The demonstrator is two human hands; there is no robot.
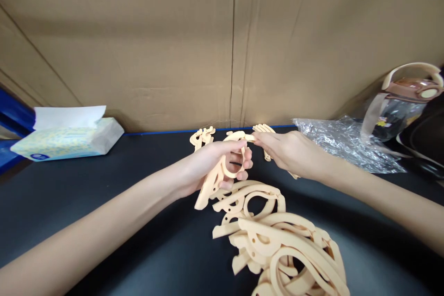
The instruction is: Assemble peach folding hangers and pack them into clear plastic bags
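My left hand is closed around a beige plastic hanger piece with a round opening, held tilted above the table. From the right, my right hand pinches a small beige plastic part against the upper end of that piece. Its fingertips hide most of the small part. Below the hands lies a loose pile of similar beige hanger pieces, overlapping one another. Small hook-shaped beige parts lie behind my left hand. A group of slim beige parts is partly covered by my right hand.
A tissue pack sits at the left on the black table. To the right are crumpled clear plastic wrap and a bottle with a beige handle. A cardboard wall closes off the back.
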